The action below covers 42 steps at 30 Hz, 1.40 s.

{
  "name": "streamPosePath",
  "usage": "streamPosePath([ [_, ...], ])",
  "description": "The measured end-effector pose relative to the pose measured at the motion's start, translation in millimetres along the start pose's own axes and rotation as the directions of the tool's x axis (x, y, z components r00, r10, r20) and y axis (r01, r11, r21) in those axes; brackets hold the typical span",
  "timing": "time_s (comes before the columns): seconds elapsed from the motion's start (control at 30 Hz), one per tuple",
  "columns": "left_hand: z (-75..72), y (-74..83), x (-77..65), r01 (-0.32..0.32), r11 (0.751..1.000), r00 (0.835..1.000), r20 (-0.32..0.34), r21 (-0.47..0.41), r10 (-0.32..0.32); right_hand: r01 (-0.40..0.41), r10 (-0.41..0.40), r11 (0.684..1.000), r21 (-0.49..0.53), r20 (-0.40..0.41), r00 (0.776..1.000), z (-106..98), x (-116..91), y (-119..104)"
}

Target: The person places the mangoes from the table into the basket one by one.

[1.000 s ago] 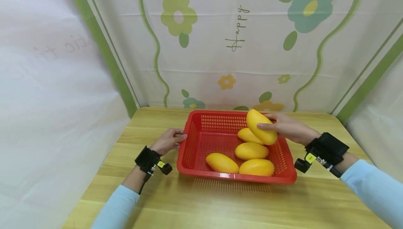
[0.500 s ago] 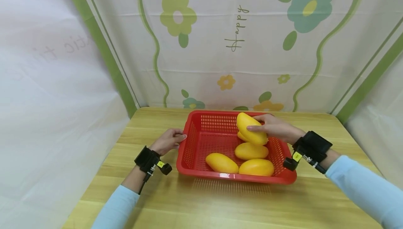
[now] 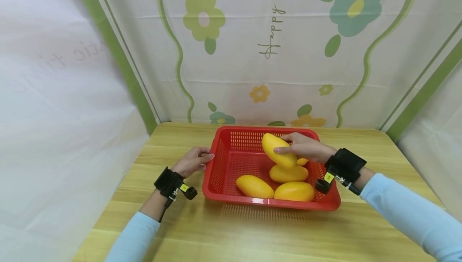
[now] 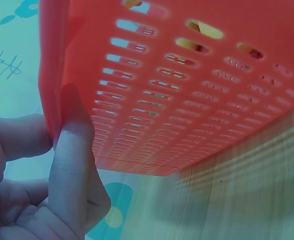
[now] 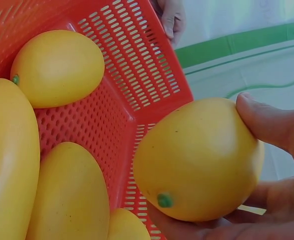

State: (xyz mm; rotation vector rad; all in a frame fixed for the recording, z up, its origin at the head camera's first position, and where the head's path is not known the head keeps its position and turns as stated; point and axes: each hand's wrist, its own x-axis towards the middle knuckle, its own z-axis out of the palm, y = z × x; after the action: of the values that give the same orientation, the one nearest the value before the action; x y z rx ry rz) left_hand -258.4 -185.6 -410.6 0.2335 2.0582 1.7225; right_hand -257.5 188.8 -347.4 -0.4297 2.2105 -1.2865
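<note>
A red plastic basket (image 3: 242, 201) with slotted walls stands on the table. My left hand (image 3: 193, 162) pinches its left rim between thumb and fingers; the left wrist view shows the rim (image 4: 51, 75) in that pinch. Over the basket's right half, my right hand (image 3: 306, 146) grips a yellow mango (image 3: 278, 152), tilted and raised above the others. In the right wrist view the held mango (image 5: 196, 160) shows a green stem end. Below it lie a mango (image 3: 288, 174) in the middle, one at the front right (image 3: 294, 192), one at the front left (image 3: 254, 186) and one mostly hidden (image 3: 302, 161).
The wooden table (image 3: 223, 238) extends around the basket. A white printed cloth (image 3: 231, 73) hangs behind the table's far edge, with more white cloth at the left (image 3: 72, 134) and right sides.
My right hand has moved left and slightly down with the mango in its grip, further over the basket. The left hand and the basket have stayed in place.
</note>
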Motion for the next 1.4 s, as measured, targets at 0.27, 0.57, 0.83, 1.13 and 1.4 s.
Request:
streamPosePath([
  [0.27, -1.3, 0.5, -0.9, 0.004, 1.000, 1.000, 0.002, 0.000, -0.004, -0.005, 0.006, 0.999, -0.032, 0.026, 1.000, 8, 13, -5],
  [0.57, -1.3, -1.5, -0.4, -0.001, 1.000, 1.000, 0.008, -0.018, 0.001, -0.016, 0.020, 0.998, -0.067, 0.060, 0.998, 20, 28, -4],
  [0.83, -0.5, -3.5, -1.2, -0.024, 0.999, 0.999, 0.028, -0.024, 0.024, 0.019, -0.009, 0.996, -0.086, 0.105, 0.994, 27, 45, -5],
  [1.13, -1.1, 2.1, 0.6, -0.021, 0.999, 0.999, 0.024, -0.026, 0.021, -0.057, 0.067, 0.989, -0.136, 0.068, 0.995, 35, 61, -7],
  [1.4, 1.0, -1.4, -2.6, -0.040, 0.999, 0.998, 0.052, -0.032, 0.041, -0.054, 0.076, 0.971, -0.232, 0.086, 0.993, 48, 72, -3],
])
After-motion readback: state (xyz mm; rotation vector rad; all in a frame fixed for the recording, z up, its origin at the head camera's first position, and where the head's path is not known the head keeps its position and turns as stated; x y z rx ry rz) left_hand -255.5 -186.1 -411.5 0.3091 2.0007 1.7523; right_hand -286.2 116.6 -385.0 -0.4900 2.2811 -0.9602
